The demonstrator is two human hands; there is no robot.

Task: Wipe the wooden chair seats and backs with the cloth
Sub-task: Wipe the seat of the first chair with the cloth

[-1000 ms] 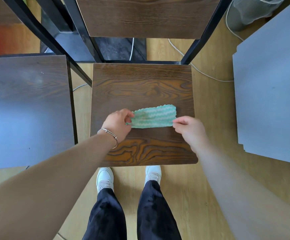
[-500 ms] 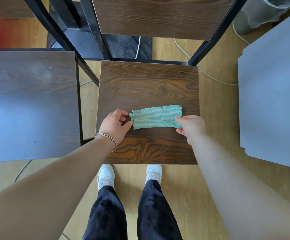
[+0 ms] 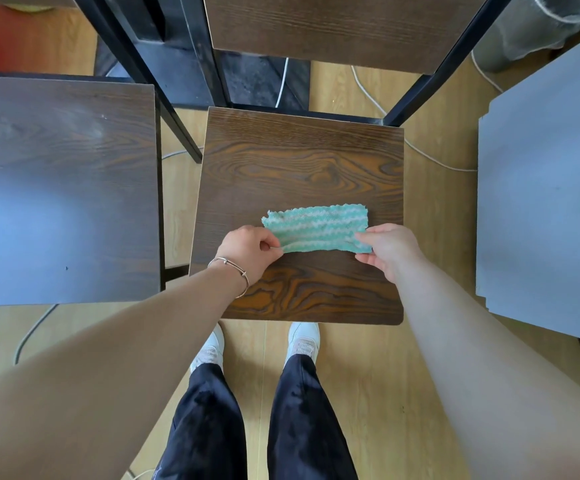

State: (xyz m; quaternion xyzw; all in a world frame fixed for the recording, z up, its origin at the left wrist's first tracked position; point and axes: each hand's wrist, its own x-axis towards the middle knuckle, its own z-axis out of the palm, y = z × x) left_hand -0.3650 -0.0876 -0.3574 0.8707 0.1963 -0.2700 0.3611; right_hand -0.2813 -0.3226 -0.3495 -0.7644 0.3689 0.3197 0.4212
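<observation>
The chair back (image 3: 333, 26) is running out of the top of the view, so only its lower wooden slat and black frame are showing. A second chair seat (image 3: 56, 185) on the left and a grey table (image 3: 541, 202) on the right are both being cut off by the edges. Glare is washing out the grain on the second seat. The undersides of the fingertips are hiding beneath the fabric, so how much cloth each hand is taking cannot be told.

The cloth (image 3: 316, 228), green with pale zigzag stripes, is lying as a flat band on the near half of the middle chair seat (image 3: 299, 161). The left hand (image 3: 247, 251), wearing a thin bracelet (image 3: 233, 268), is pinching the cloth's lower left corner in its grip. The right hand (image 3: 390, 251) is gripping the lower right corner, thumb on top.

Compared with half a second earlier, the cloth is staying in much the same spot, but it is looking flatter and more stretched between the hands. The left hand, then seeming only to touch the end, is now clearly pinching it.
</observation>
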